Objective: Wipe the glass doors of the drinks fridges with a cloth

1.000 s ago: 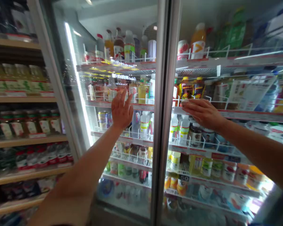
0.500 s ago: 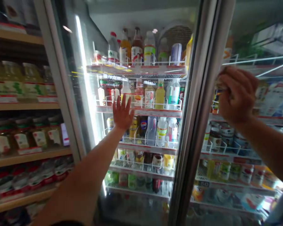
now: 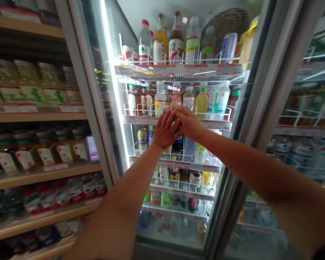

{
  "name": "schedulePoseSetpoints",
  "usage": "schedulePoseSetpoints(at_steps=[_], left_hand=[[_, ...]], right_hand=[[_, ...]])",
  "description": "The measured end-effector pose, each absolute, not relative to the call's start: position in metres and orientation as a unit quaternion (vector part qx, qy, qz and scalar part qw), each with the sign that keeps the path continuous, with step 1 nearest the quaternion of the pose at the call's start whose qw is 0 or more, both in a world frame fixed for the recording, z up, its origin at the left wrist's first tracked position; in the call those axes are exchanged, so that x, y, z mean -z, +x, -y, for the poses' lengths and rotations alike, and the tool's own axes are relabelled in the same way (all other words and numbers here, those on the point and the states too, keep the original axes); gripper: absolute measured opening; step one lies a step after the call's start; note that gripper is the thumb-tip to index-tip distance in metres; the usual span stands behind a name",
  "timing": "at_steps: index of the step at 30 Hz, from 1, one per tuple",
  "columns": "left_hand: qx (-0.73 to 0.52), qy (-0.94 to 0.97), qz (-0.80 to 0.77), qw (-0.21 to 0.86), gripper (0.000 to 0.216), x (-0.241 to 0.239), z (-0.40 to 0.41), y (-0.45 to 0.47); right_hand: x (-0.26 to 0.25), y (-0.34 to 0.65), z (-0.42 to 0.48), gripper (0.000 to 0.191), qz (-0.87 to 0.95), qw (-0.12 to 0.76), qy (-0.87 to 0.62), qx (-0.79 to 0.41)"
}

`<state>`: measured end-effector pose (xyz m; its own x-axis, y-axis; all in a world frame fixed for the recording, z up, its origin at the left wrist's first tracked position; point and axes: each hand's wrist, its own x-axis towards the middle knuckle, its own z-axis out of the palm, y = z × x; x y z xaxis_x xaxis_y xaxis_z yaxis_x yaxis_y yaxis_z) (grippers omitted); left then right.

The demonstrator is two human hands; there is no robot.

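My left hand (image 3: 164, 133) is stretched out with its fingers spread, palm towards the glass door (image 3: 157, 236) of a lit drinks cooler. Close against its fingertips is my right hand (image 3: 190, 122), its fingers bent over a small pale, crumpled-looking thing (image 3: 168, 108) that is mostly hidden. I cannot make out what that is. Both hands appear to be at the glass, in front of the shelf edge (image 3: 216, 125) below a row of bottles. Behind the hands, a dark Pepsi bottle (image 3: 177, 145) is partly covered.
Several cooler shelves hold bottles and cans, with a red-capped water bottle (image 3: 144, 43) on top. A metal door frame (image 3: 280, 97) runs down the right, beside another cooler section. Wooden shelves (image 3: 38, 117) with bottled drinks stand at the left.
My right hand has moved left from the right-hand door to meet my left hand. My left hand has shifted right and stays spread. The view has turned slightly right.
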<state>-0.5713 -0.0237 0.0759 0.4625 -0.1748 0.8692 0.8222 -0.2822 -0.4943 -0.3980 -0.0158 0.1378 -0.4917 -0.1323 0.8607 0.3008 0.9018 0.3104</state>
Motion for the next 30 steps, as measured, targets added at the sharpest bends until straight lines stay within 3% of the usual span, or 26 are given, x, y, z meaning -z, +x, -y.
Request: schedulePoseSetpoints(at_steps=[6,12,16,21,27,30], left_hand=[[0.46,-0.654,0.244,0.549,0.068,-0.075,0.027,-0.568],[0.455,-0.648,0.319,0.521,0.051,-0.07,0.03,-0.562],[0.443,-0.652,0.369,0.493,0.044,-0.071,0.04,-0.558],[0.371,-0.713,0.38,0.458,0.045,-0.108,0.056,-0.571],[0.548,-0.569,0.42,0.447,0.059,-0.168,0.04,-0.584],[0.517,-0.627,0.369,0.452,0.06,-0.16,0.033,-0.567]], right_hand=[[-0.155,-0.366,0.016,0.037,0.882,0.429,-0.007,0.196],[-0.171,-0.324,0.02,0.06,0.789,0.471,-0.224,0.324],[-0.167,-0.331,0.01,0.064,0.788,0.49,-0.212,0.306],[-0.168,-0.332,0.011,0.067,0.795,0.467,-0.237,0.306],[-0.169,-0.331,0.027,0.074,0.807,0.425,-0.267,0.31],[-0.168,-0.334,0.024,0.075,0.802,0.42,-0.28,0.318]])
